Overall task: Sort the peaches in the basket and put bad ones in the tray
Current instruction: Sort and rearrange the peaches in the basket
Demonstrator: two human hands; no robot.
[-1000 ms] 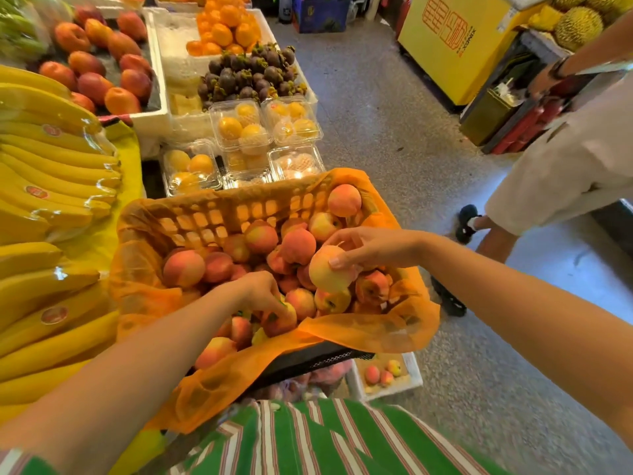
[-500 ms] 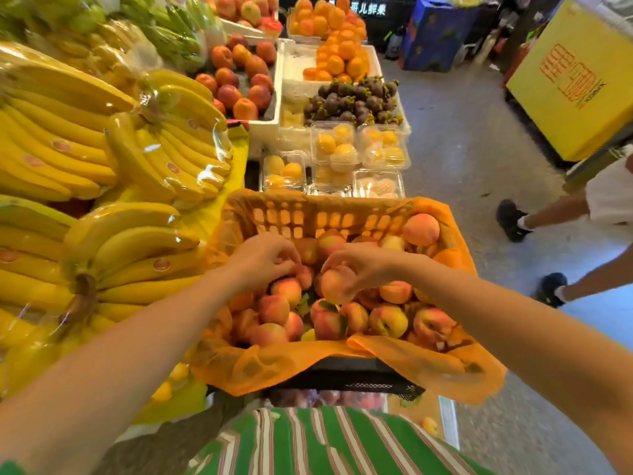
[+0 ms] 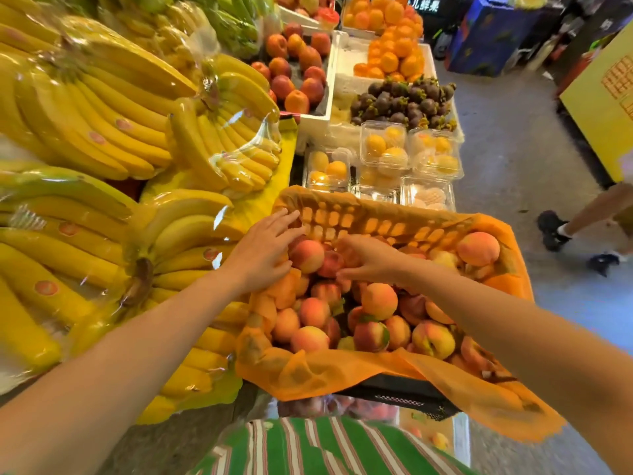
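The basket [image 3: 376, 226], lined with orange netting, is piled with peaches in front of me. My left hand [image 3: 263, 250] reaches into its far left corner, fingers straight, touching a large peach [image 3: 306, 257] and the basket wall. My right hand [image 3: 371, 260] is just to the right, fingers and thumb curled round a reddish peach [image 3: 330, 264] lying among the others. A white tray [image 3: 460, 430] shows partly below the basket's near right corner, holding a few small peaches [image 3: 440, 440].
Wrapped banana bunches [image 3: 113, 132] crowd the left side up to the basket. Clear fruit boxes [image 3: 407, 156] stand right behind it, with mangosteens [image 3: 404, 101] and oranges [image 3: 390, 49] further back. A person's legs and shoes [image 3: 555, 231] stand on the floor at right.
Both hands have moved to the basket's far left corner. My right hand carried its peach there and lowered it among the others; my left hand went from the near peaches to the back wall.
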